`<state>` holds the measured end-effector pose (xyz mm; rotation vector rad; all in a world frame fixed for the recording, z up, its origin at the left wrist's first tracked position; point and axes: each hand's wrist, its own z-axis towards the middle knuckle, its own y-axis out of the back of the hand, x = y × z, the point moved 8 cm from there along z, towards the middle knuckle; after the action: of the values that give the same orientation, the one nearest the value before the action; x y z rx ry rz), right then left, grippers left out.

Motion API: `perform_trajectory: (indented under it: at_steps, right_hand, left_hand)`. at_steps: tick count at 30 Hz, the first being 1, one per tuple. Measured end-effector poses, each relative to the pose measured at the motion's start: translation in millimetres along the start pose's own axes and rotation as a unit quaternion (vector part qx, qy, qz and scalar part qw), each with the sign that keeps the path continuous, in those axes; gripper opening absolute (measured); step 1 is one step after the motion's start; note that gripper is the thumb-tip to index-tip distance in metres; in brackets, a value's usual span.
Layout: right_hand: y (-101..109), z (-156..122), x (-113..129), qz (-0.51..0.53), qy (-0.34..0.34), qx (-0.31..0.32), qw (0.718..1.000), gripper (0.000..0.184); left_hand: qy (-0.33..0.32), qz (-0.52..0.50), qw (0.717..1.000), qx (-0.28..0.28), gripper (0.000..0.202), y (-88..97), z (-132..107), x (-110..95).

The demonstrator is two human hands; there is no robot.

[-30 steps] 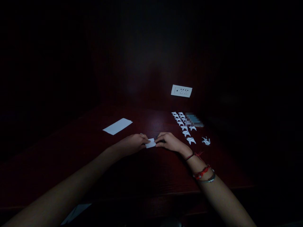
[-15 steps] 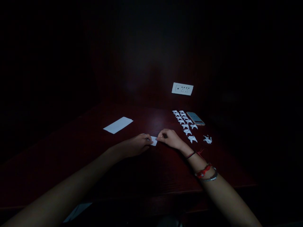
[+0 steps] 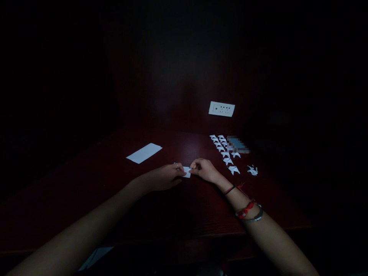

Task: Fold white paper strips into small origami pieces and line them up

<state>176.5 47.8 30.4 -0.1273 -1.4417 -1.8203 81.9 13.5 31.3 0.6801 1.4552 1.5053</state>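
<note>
A small white paper piece [image 3: 187,172] lies on the dark red wooden table [image 3: 184,207] between my two hands. My left hand [image 3: 165,177], with a ring on one finger, is closed and pinches the paper's left side. My right hand [image 3: 204,170], with red and dark bands on its wrist, is closed on the paper's right side, pressing it against the table. Most of the paper is hidden under my fingers.
A row of several small folded white paper shapes [image 3: 225,151] lies to the right, one more folded piece [image 3: 252,170] further right. A phone [image 3: 237,145] sits beside them. A white paper strip [image 3: 144,153] lies at left. A white wall socket [image 3: 221,109] is behind.
My hands have drawn closer together over the small paper, which shows less than a second ago. The view has shifted a little.
</note>
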Motion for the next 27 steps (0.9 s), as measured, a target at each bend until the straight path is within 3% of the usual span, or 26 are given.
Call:
perform_trajectory:
  at_steps: [5,16,27]
  right_hand:
    - [0.9,-0.4,6.3,0.032,0.02,0.009,0.999,0.006]
    - [1.6,-12.3,36.8,-0.047,0.192,0.068,0.978,0.01]
    - [-4.6,-16.0,41.3,-0.116,0.22,0.097,0.964,0.014]
  left_hand:
    - [-0.006,0.006,1.0,0.008,0.025,3.7,-2.3,-1.3]
    - [-0.013,0.035,0.999,0.006,0.026,5.5,-4.2,3.3]
    - [-0.001,0.04,0.998,0.038,0.034,6.9,-4.1,-5.3]
